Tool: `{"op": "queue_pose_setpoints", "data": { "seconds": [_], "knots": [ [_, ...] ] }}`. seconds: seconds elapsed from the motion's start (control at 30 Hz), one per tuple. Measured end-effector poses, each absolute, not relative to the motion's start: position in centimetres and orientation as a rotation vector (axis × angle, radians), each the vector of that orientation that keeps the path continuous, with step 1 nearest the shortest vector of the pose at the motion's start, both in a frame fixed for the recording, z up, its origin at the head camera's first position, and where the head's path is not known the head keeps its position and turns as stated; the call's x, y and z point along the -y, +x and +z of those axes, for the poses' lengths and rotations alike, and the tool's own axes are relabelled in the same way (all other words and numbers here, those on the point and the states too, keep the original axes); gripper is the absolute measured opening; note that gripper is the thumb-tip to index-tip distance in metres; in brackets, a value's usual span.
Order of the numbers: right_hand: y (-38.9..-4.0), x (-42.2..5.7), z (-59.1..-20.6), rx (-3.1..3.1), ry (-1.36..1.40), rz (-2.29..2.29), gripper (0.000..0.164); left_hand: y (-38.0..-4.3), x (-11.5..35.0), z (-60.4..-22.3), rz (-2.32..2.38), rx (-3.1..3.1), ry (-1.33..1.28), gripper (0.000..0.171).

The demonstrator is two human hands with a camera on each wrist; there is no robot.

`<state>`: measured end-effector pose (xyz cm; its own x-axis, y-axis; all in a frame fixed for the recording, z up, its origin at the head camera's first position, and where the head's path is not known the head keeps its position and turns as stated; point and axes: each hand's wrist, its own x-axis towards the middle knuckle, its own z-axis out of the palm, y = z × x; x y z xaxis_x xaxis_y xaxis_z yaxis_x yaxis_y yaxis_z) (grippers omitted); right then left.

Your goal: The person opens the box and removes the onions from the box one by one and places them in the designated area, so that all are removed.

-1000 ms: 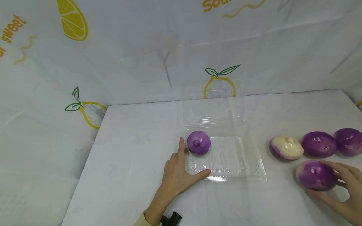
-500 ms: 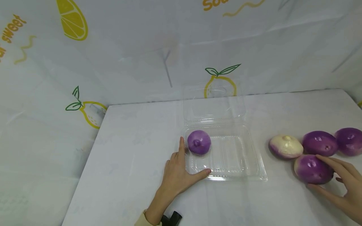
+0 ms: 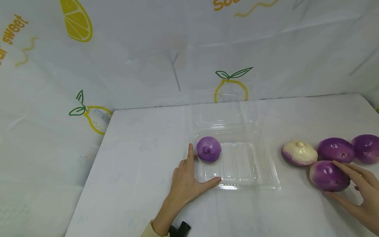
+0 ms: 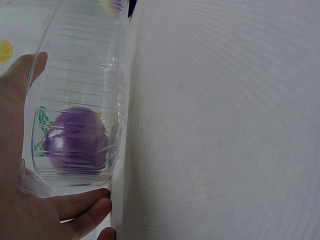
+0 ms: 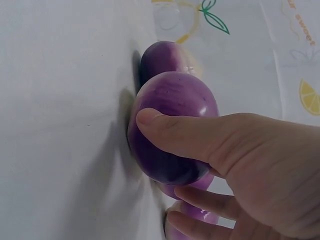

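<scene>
My right hand holds a glossy purple onion between thumb and fingers, at the table's right side. In the right wrist view the thumb lies across this onion. Just behind it are a cream-and-purple onion, a dark purple onion and another purple onion. A clear plastic clamshell box stands mid-table, lid tipped back. One purple onion sits in its back left corner. My left hand rests at the box's front left corner, index finger along the left side, thumb at the front rim.
White cloth covers the table. A pale curtain with lemon prints hangs behind its back edge. Near the left wrist a small black object shows at the bottom of the head view.
My right hand and the onion in it have moved a little away from me, close to the other onions. The left hand and the box have stayed put.
</scene>
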<state>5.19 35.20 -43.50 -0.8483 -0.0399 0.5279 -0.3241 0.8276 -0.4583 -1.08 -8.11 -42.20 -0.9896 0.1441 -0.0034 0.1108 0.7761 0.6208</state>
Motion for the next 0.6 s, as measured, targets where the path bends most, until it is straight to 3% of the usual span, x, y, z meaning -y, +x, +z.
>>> {"op": "queue_pose_setpoints", "data": {
  "seconds": [0.27,0.6],
  "knots": [
    [5.5,-33.5,-42.4,2.453,0.205,0.717,0.101,-1.1,8.1,-42.3,1.001,-2.920,0.211,0.132],
    [3.7,-29.9,-39.5,2.339,0.414,0.742,0.087,-1.0,8.2,-42.3,1.000,-2.932,0.227,0.132]
  ]
}}
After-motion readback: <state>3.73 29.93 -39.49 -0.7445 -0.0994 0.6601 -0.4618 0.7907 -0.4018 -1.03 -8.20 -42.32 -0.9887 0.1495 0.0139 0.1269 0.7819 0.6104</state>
